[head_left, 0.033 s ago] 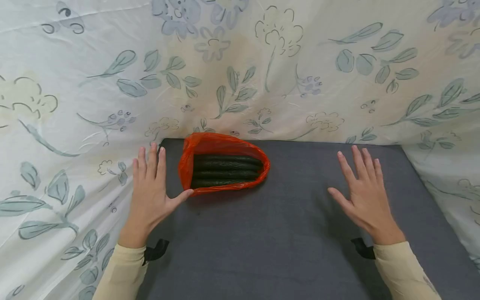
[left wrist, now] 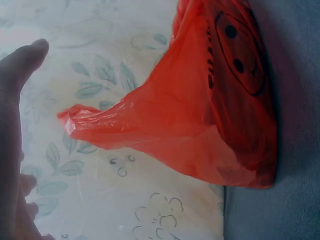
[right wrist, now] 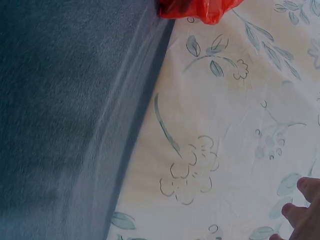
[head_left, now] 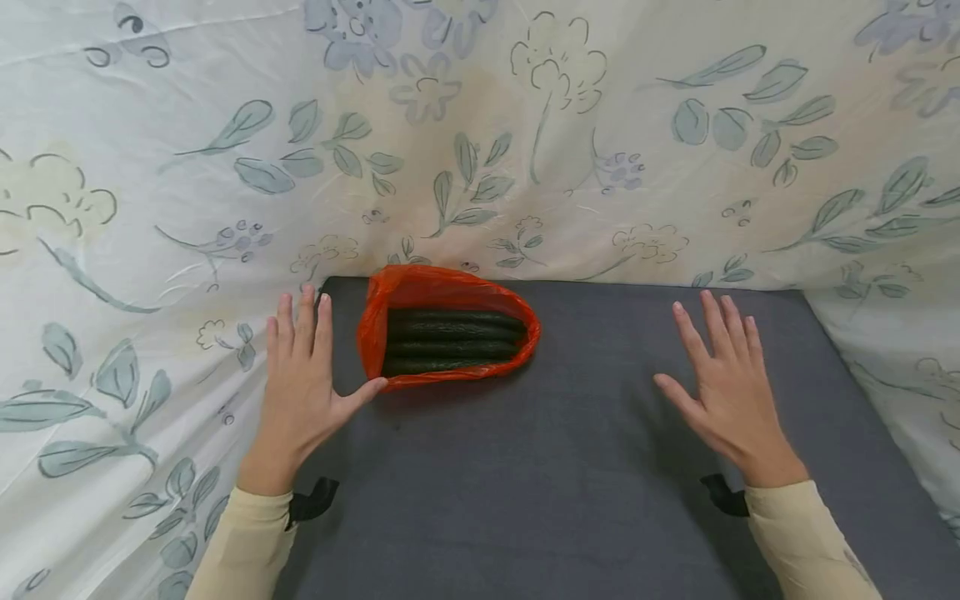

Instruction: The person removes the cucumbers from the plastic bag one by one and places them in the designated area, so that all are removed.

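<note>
An orange-red plastic bag (head_left: 371, 329) lies with its mouth wide, and several long dark green cucumbers (head_left: 453, 331) rest side by side inside. My left hand (head_left: 300, 408) is spread to the left of the bag. Its thumb tip overlaps the bag's lower left rim in the head view, but the left wrist view shows the hand (left wrist: 12, 95) apart from the bag (left wrist: 175, 110). Well to the right, my right hand (head_left: 727, 396) is held with fingers spread and nothing in it. Only its fingertips (right wrist: 297, 215) enter the right wrist view, away from the bag (right wrist: 200, 9).
A dark grey table surface (head_left: 525, 483) lies under the bag and hands. Pale cloth (head_left: 465, 108) with flowers and leaves hangs behind it and along both sides. Each wrist wears a black strap, such as the left strap (head_left: 313, 502).
My right hand has shifted very slightly to the left. The left hand, the bag and the cucumbers look the same.
</note>
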`<state>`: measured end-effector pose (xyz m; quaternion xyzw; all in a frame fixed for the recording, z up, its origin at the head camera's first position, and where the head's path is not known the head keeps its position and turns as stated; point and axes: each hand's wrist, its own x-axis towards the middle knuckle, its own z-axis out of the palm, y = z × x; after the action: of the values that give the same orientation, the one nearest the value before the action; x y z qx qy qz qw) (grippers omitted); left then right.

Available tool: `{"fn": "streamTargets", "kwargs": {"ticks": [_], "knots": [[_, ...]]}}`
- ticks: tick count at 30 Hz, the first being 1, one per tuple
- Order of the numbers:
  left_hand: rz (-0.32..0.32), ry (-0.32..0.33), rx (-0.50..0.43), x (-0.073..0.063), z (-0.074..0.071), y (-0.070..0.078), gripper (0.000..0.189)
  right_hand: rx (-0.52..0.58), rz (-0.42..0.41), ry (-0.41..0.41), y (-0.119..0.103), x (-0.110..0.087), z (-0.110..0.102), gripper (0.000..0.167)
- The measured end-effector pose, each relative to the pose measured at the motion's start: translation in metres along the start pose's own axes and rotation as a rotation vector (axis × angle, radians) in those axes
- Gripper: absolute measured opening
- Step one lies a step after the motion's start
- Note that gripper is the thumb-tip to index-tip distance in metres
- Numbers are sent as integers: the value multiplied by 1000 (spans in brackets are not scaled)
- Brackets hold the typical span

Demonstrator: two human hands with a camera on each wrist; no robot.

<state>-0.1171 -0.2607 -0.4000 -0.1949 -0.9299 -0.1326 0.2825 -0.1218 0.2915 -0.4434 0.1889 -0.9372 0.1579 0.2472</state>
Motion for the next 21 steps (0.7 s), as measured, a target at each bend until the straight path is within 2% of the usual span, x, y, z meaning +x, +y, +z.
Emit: {"fn": "streamTargets", "kwargs": {"ticks": [3,8,11,17,21], "knots": [[-31,7,-42,-1,1,0,119,20,-9,8,-1,4,1,96],[-127,64,-214,4,4,-2,105,95,-28,12,0,20,4,90],[-185,82,-279,9,4,-2,96,137,-35,-5,1,28,6,88],[-289,42,-332,19,3,2,82,217,9,-78,-6,45,12,93],[-290,31,-382,24,4,4,74,230,17,-117,-13,57,16,94]]}}
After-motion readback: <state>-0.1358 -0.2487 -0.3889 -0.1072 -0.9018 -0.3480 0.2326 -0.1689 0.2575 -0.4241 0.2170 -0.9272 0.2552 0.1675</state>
